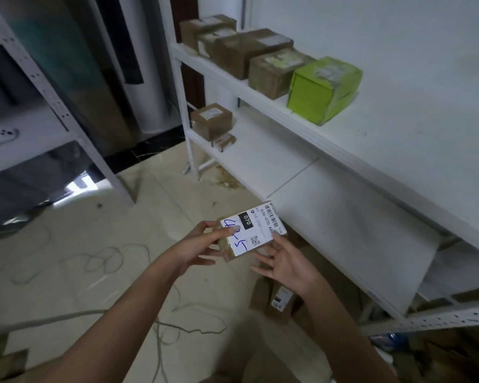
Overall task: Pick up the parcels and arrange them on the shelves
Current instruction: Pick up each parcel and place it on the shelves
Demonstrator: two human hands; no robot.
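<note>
Just before the white metal shelf unit (343, 230), left hand (202, 244) and right hand (285, 258) pinch a small brown cardboard parcel (253, 232). Its long axis slants toward that unit.

The upper shelf (398, 134) bears brown boxes (249, 51) and one green box (324, 89) (rightmost); the lower shelf (260, 156) bears two parcels (210, 120). Cables (105, 258) cross the floor (163, 217).

Glossy cream tile floor (161, 217), white wall (385, 31).
</note>
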